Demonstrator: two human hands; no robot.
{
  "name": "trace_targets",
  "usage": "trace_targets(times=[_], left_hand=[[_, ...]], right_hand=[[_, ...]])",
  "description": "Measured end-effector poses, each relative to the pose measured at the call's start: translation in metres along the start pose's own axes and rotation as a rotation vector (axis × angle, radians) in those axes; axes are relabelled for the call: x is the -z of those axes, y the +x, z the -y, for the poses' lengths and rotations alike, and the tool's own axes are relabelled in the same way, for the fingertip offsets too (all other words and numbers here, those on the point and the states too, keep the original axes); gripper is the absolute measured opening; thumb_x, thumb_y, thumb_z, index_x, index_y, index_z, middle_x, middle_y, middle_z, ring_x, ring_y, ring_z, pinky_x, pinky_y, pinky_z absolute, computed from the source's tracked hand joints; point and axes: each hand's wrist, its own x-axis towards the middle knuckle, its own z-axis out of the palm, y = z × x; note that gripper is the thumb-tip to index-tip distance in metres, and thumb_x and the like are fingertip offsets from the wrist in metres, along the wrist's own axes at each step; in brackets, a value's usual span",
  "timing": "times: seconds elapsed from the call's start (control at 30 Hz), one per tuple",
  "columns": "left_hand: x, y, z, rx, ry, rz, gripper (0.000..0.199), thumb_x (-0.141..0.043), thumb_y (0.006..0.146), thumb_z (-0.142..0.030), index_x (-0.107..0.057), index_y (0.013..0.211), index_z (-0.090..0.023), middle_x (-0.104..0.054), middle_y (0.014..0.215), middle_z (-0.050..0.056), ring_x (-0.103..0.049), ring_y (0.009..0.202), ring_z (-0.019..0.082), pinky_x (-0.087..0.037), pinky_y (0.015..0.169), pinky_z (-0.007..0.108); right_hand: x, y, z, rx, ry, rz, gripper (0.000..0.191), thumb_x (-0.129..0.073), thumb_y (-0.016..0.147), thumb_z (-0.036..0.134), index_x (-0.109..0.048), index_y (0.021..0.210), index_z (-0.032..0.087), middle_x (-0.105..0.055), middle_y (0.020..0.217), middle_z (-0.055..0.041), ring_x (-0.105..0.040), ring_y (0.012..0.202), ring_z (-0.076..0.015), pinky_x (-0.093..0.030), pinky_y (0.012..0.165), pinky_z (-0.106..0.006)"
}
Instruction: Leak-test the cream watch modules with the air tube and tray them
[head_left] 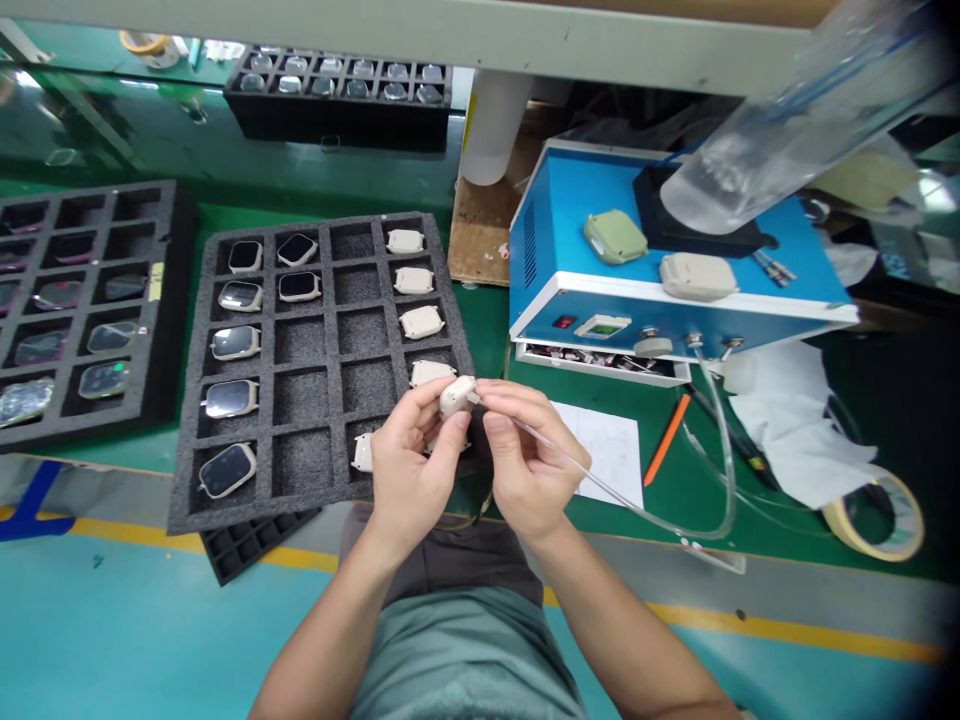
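Note:
My left hand (416,450) is closed around a beige smartwatch case (456,397), held on edge above the near right corner of a dark foam tray (300,510). My right hand (536,455) pinches the end of a clear thin tube (611,493) against the side of that case. From there the tube loops right and back up to a fitting on the front of a blue machine (585,290). In the tray's left columns lie beige watches with dark screens (232,398); its right column holds beige cases (422,321), some partly hidden by my left hand.
Left stands another foam tray (169,330) of watches; a third (337,120) is behind. A green case (615,237) and beige case (697,275) sit on the machine. An orange stick (666,440), white paper (604,450) and tape roll (909,515) lie right. A shelf edge (570,38) crosses overhead.

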Motion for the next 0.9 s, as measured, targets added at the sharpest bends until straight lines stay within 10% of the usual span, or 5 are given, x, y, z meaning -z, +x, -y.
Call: trace_targets(times=[0.7,0.9], left_hand=[[-0.006,0.011,-0.006,-0.034,0.14,-0.101,0.03,-0.082,0.086,-0.023,-0.077,0.115,-0.018,-0.083,0.112,0.008,-0.082,0.099,0.02,-0.066,0.089,0.021],[0.001,0.023,0.003,0.063,0.302,-0.221,0.043,-0.086,0.074,-0.043,-0.079,0.116,-0.036,-0.082,0.119,-0.004,-0.078,0.111,0.035,-0.06,0.11,0.054]], right_hand=[[-0.007,0.016,-0.002,0.027,0.023,-0.013,0.013,-0.067,0.097,0.016,-0.077,0.101,0.023,-0.082,0.101,-0.0073,-0.078,0.101,-0.0193,-0.066,0.092,-0.037],[-0.014,0.03,-0.005,0.1,-0.032,-0.05,0.017,-0.065,0.1,0.025,-0.075,0.088,0.019,-0.084,0.095,-0.0085,-0.081,0.098,-0.0182,-0.068,0.095,-0.031]])
